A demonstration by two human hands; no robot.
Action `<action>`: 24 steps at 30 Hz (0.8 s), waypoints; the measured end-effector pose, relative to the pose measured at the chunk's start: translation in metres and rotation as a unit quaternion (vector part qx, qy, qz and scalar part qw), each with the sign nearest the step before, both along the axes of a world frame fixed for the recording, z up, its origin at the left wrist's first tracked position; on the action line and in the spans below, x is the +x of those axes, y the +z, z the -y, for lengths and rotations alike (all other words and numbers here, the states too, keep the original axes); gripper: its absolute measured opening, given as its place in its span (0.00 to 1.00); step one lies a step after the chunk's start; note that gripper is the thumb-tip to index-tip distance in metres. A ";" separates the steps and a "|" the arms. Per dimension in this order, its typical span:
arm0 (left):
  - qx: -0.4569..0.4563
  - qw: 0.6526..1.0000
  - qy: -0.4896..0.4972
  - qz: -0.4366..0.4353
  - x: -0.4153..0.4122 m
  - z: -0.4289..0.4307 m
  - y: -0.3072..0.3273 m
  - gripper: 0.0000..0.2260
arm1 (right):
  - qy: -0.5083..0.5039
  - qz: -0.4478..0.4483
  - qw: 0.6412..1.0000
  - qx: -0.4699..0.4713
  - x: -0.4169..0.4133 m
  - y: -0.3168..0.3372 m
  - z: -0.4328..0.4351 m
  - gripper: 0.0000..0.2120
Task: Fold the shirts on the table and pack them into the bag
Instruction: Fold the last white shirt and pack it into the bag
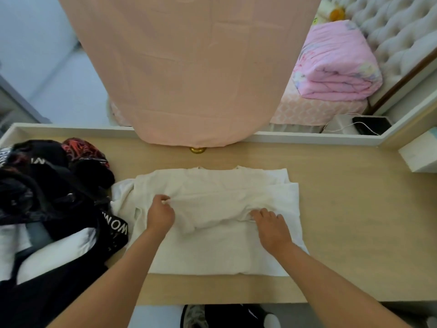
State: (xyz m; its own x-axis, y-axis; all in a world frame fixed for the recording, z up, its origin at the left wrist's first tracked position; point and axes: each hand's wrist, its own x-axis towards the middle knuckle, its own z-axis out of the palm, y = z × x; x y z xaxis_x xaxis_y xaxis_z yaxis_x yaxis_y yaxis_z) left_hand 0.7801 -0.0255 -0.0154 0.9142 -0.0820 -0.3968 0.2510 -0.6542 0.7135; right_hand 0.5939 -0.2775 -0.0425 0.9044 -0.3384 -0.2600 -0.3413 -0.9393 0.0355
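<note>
White shirt (212,192) half-folded: left hand (160,214) pinches its fold, right hand (272,226) grip unclear; dark pile (52,185) awaits (bag not identified).

shirt (212,245): is showing plain off-white across every fold
tabletop (343,221): is showing pale beige wood grain, with a white rim running along its far edge
clothes pile (47,197): is showing mostly black, with white block letters running along a band
patterned garment (82,149): is showing a mottled red-and-black print
hanging cloth (189,79): is showing plain peach pink
quilt (335,65): is showing pink with a faint pastel print
bedsheet (314,112): is showing pink with a white lattice
headboard (402,27): is showing pale grey, button-tufted
knob (198,149): is gleaming gold
phone (371,124): is showing black
</note>
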 end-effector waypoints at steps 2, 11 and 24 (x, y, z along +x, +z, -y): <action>-0.006 0.998 0.042 0.047 0.014 0.002 0.013 0.12 | 0.017 -0.008 1.000 0.020 0.001 0.001 0.008 0.21; 0.308 0.899 -0.242 0.195 0.039 -0.009 -0.005 0.23 | -0.007 -0.095 0.963 0.252 0.012 0.024 0.035 0.08; 0.392 0.807 -0.386 0.217 0.057 -0.002 -0.026 0.15 | -0.103 -0.049 0.992 0.056 0.071 0.010 0.085 0.19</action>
State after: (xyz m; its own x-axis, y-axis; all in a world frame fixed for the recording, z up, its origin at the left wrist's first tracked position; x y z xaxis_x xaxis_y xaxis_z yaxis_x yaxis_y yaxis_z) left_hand 0.8368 -0.0235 -0.0418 0.7780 -0.5725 -0.2587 -0.6086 -0.7890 -0.0840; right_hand 0.6648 -0.3626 -0.0327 0.7877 -0.4772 -0.3897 -0.5265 -0.8499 -0.0235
